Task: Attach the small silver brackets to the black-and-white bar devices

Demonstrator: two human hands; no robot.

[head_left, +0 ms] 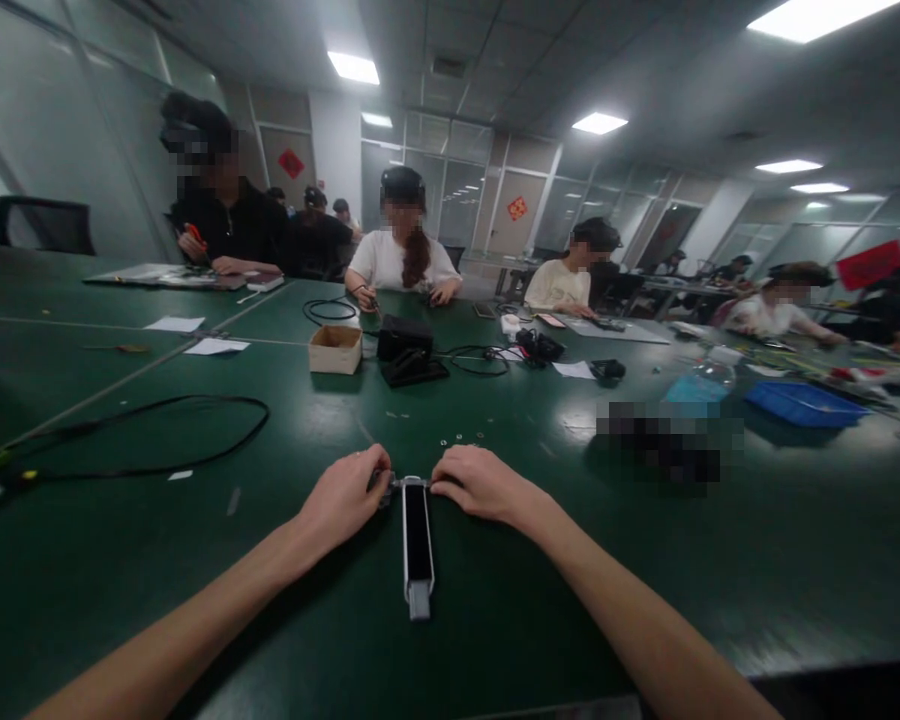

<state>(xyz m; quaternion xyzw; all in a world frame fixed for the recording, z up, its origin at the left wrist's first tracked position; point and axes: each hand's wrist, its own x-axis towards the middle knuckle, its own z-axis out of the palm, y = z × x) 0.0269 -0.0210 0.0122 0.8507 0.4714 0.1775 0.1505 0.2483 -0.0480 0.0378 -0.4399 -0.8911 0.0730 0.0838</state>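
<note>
On the green counter (510,620) in front of you, an open tan box (335,352) sits beside a black case (405,338); a black cable (267,412) loops at your left, and a bottle (699,388) is near a blue tray (802,412) at your right. Small rings (460,436) dot the middle, and a slim white-edged device (418,535) appears to rest nearest you.

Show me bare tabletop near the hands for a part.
Widest: right of the right forearm, nearer than the pixelated dark object. Also between the left forearm and looped black cable, bar scraps. Hand room: beside the black-and-silver device, inside either forearm. Crowded: small bits beyond it; farther, cardboard box and black box; at right, bottle and blue tray.
</note>
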